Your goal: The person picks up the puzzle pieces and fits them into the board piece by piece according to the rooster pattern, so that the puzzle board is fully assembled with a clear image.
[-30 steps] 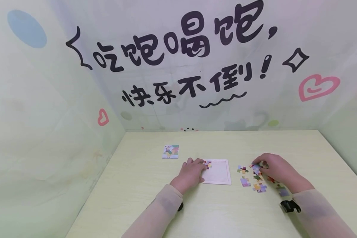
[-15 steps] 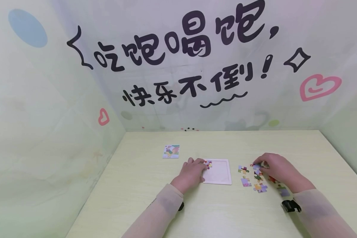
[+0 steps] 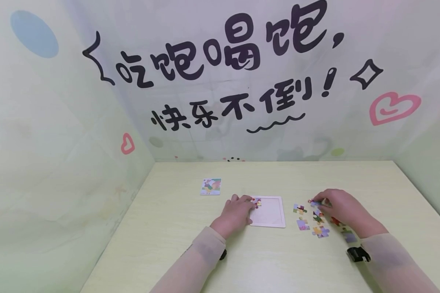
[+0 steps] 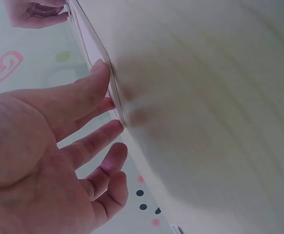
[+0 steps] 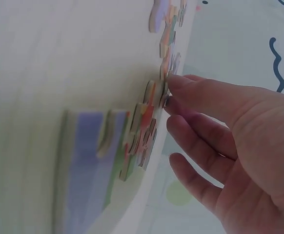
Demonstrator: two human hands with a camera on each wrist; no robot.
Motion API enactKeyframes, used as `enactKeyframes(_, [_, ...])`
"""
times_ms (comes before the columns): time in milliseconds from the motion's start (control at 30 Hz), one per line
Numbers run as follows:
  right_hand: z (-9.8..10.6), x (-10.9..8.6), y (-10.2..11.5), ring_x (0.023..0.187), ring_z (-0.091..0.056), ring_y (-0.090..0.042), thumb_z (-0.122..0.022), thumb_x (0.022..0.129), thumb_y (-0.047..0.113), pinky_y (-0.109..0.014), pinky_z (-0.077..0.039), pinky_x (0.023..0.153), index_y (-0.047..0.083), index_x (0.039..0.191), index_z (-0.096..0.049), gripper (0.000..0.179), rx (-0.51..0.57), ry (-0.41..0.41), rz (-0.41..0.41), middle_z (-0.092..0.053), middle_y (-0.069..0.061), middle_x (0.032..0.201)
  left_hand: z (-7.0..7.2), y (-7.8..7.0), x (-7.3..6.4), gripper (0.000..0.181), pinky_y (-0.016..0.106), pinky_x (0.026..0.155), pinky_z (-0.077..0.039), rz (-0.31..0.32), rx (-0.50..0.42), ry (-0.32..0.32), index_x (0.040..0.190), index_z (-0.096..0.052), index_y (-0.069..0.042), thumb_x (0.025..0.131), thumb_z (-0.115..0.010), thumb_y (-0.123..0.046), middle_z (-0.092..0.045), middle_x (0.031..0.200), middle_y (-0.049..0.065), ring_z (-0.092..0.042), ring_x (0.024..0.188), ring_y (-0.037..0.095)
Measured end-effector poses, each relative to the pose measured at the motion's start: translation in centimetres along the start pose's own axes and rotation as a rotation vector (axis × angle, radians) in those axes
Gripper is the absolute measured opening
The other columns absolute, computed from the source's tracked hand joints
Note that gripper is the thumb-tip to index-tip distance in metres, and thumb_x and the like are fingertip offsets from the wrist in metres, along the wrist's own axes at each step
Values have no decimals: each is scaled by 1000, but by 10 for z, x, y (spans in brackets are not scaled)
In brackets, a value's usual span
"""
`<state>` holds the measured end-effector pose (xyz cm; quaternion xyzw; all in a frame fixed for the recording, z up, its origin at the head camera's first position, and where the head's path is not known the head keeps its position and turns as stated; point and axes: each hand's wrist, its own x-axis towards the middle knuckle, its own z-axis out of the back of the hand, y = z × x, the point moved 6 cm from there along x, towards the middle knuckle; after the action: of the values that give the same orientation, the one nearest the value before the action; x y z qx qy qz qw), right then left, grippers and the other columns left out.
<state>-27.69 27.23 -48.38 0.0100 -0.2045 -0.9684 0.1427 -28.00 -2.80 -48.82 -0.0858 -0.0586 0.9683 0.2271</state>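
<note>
My left hand (image 3: pixel 234 215) is at the left side of a white puzzle tray (image 3: pixel 269 215). In the left wrist view its thumb (image 4: pixel 100 73) and fingertips hold the tray's edge, while the other fingers curl loosely. One colourful puzzle piece (image 3: pixel 257 202) lies in the tray's far left corner, partly behind the index finger. To the right, my right hand (image 3: pixel 342 208) pinches a bluish puzzle piece (image 3: pixel 315 202) between thumb and forefinger, close over the loose pieces. The right wrist view shows those fingertips (image 5: pixel 177 82) at the row of pieces; the pinched one is largely hidden.
Several loose puzzle pieces (image 3: pixel 320 232) lie right of the tray, some partly under the right hand. A finished-looking picture card (image 3: pixel 210 186) of a rooster lies at the back left of the pale wooden table (image 3: pixel 168 244). A printed cloth wall (image 3: pixel 220 142) stands behind.
The bluish piece under my right fingertips has shifted slightly away from the piece in front of it, so a gap shows. The left hand and the tray stay in place.
</note>
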Motion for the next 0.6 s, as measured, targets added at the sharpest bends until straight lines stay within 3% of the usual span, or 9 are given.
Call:
enactKeyframes(300, [-1,2,5,89,-65,-23,-79,90,13,-51,-56,83,8,109,-79,20,31,-30,-3,-75,-10,106,0,2,-1,45,36,97,-43,1,-2,-6,131,-71,-26,87,-82,-30,-52,154,-8,-47,124,22])
enactKeyframes(600, [2,5,17,103,-68,-37,-78,90,10,-58,-54,92,6,107,-79,17,-2,-69,59,-76,-11,107,0,1,0,46,35,96,-43,-4,-5,-11,133,-70,-25,88,-81,-31,-52,154,-7,-48,122,22])
